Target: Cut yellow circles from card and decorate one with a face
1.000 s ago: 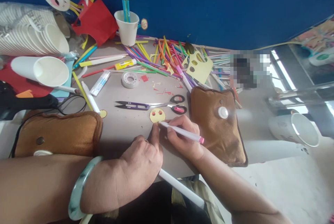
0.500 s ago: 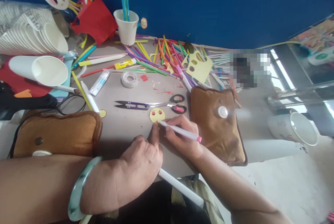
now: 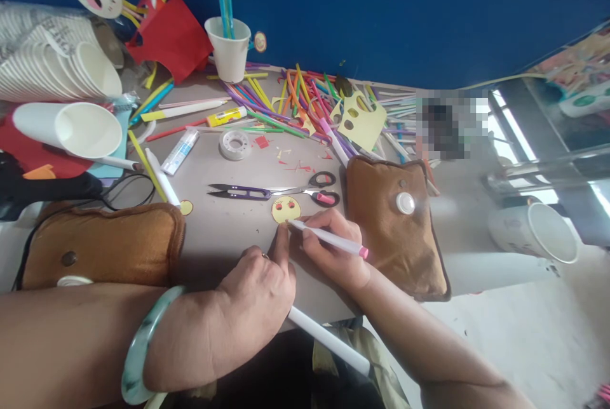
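Observation:
A small round yellow paper face (image 3: 286,208) with two reddish eyes and lashes lies flat on the table. My left hand (image 3: 260,291) presses its index fingertip at the face's lower edge, its other fingers curled. From under that hand a white marker-like stick (image 3: 328,340) juts out past the table edge; its grip is hidden, but the curled fingers appear to hold it. In my right hand (image 3: 336,247) is a slim white marker with a pink end (image 3: 333,241), pinched like a pen, tip at the face's lower edge. Scissors (image 3: 324,196) and thread snips (image 3: 238,192) lie just beyond.
Brown pouches flank my hands, left (image 3: 105,247) and right (image 3: 393,225). Farther back are a tape roll (image 3: 235,144), glue sticks, scattered colored sticks (image 3: 305,94) and a cut yellow sheet (image 3: 365,126). Paper cups (image 3: 90,129) and a black glue gun (image 3: 42,193) are left.
The whole view has shifted very slightly left. Both hands, the marker and the paper face keep the same positions relative to each other.

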Demonstrator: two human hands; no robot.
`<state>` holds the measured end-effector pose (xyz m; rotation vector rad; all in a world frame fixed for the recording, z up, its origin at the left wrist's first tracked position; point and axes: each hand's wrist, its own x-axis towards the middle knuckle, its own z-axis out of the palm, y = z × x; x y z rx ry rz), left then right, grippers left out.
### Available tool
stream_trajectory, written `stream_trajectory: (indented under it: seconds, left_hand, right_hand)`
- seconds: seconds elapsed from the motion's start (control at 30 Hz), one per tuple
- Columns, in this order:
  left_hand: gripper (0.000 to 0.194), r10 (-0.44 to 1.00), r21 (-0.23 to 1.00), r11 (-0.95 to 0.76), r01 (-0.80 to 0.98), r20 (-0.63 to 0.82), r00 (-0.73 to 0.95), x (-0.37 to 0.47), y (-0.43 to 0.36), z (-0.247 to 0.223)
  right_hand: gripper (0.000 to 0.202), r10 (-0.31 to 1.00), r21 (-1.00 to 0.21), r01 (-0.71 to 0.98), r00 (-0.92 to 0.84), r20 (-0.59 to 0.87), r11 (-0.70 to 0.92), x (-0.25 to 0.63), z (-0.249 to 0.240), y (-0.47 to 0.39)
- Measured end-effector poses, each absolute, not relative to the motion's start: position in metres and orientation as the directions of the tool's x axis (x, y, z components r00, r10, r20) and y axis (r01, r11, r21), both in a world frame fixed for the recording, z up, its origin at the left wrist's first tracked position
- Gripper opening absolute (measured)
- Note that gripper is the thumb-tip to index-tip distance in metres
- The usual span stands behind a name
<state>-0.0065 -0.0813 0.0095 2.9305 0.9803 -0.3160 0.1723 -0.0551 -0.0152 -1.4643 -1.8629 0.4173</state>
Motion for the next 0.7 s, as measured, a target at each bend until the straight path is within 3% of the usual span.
stream_trajectory:
  seconds: [0.2,0.57,0.7]
  left_hand:
    - [0.043,0.461,-0.211,-0.863,0.459,0.042,0.886,-0.03,-0.084,0.024]
    - [0.039,0.443,-0.261,-0.864,0.43,0.01,0.897,-0.032,-0.079,0.036]
    - [0.039,0.442,-0.339,-0.847,0.409,-0.025,0.897,-0.032,-0.08,0.04]
  right_hand:
    - [0.009,0.939,-0.643,0.705,-0.098,0.331,0.3,0.172,-0.014,-0.055]
    - [0.009,0.933,-0.644,0.695,-0.114,0.342,0.321,0.173,-0.015,-0.053]
    - [0.013,0.932,-0.653,0.684,-0.117,0.342,0.325,0.172,-0.012,-0.053]
